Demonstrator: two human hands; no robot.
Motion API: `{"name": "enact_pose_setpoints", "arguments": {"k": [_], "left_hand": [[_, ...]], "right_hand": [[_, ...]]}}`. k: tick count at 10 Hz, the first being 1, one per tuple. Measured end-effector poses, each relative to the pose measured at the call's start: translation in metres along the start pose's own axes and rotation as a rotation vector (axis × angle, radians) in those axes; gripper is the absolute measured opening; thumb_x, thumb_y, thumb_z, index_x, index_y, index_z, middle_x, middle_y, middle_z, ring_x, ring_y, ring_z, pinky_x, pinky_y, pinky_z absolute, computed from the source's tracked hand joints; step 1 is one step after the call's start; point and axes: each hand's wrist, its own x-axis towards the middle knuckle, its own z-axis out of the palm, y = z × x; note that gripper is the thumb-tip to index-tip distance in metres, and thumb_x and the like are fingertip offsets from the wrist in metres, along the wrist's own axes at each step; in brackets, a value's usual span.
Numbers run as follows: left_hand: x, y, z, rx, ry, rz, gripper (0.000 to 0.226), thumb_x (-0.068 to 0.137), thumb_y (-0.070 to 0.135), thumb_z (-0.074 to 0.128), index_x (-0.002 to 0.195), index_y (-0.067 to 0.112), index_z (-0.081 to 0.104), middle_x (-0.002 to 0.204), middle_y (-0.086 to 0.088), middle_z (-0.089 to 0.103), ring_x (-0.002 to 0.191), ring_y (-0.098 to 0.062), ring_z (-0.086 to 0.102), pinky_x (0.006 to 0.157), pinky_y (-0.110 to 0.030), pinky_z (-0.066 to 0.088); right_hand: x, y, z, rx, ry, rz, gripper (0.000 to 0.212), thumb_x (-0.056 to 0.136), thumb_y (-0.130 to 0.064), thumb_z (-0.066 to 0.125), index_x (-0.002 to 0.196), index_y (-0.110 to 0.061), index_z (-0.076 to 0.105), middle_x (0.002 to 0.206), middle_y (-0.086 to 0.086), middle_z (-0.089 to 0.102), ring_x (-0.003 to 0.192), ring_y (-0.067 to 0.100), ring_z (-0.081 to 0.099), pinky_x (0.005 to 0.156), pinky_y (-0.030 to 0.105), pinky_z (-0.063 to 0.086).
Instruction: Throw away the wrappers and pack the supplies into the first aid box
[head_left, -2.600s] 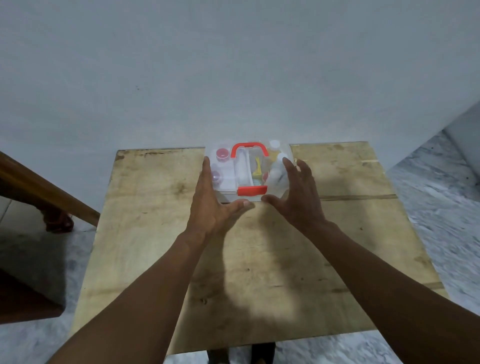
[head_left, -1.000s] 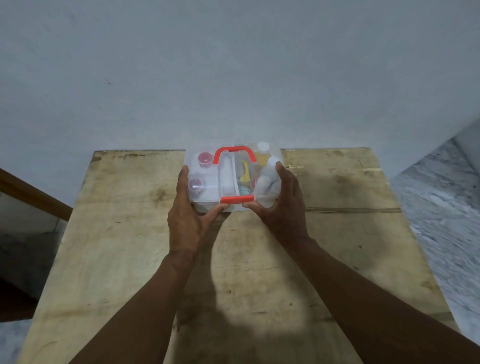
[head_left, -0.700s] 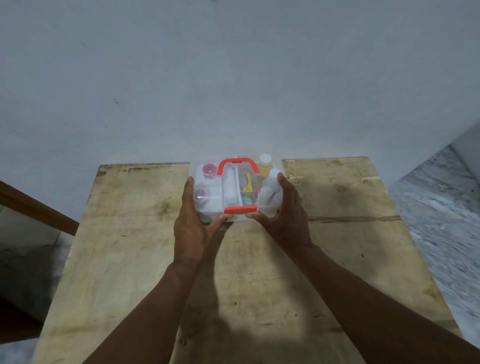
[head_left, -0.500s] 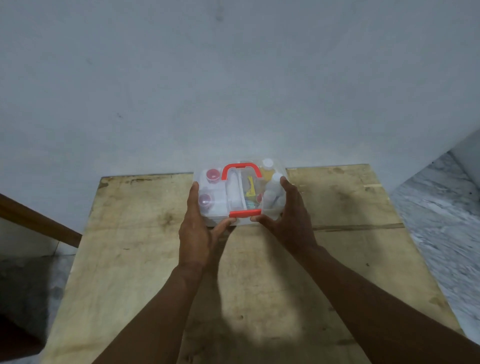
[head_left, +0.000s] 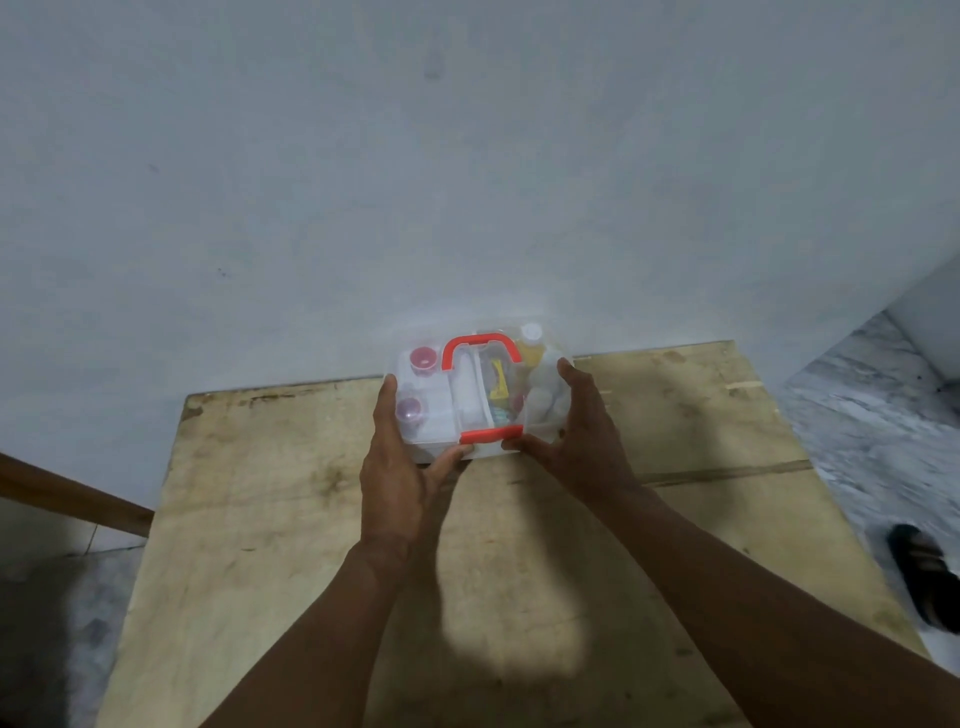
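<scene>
The first aid box (head_left: 441, 400) is clear plastic with a red handle (head_left: 480, 347) and a red front latch (head_left: 491, 434). Its lid is down, and through it I see pink-capped pots, white bottles and yellow items. It is held above the far edge of the wooden table (head_left: 260, 519), close to the wall. My left hand (head_left: 397, 478) grips its left side with the thumb under the front. My right hand (head_left: 582, 441) grips its right side, thumb at the latch.
A pale wall stands right behind the table. A dark sandal (head_left: 922, 577) lies on the marble floor at the right. A brown wooden rail (head_left: 72, 493) runs along the left.
Both hands took hold of the box on the table and lifted it toward the wall. The camera tilted up, so more wall shows now.
</scene>
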Motion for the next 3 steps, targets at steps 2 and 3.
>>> {"name": "enact_pose_setpoints", "arguments": {"k": [2, 3], "left_hand": [[-0.003, 0.013, -0.011, 0.102, -0.081, -0.033, 0.104, 0.076, 0.071, 0.063, 0.154, 0.040, 0.002, 0.152, 0.006, 0.040, 0.127, -0.021, 0.054, 0.100, -0.031, 0.046], [-0.020, 0.027, -0.023, 0.094, -0.070, -0.143, 0.124, 0.062, 0.084, 0.060, 0.155, 0.040, -0.010, 0.163, -0.011, 0.019, 0.140, -0.025, 0.036, 0.106, -0.046, 0.042]], "right_hand": [[0.004, -0.014, -0.014, -0.102, -0.110, 0.055, 0.112, 0.063, -0.043, 0.088, 0.151, -0.018, 0.024, 0.153, 0.007, 0.037, 0.138, 0.027, 0.041, 0.107, 0.043, 0.043], [-0.003, -0.015, -0.028, -0.195, -0.127, -0.001, 0.107, 0.057, -0.054, 0.078, 0.144, -0.033, 0.019, 0.138, 0.011, 0.048, 0.119, 0.037, 0.053, 0.092, 0.051, 0.052]]}}
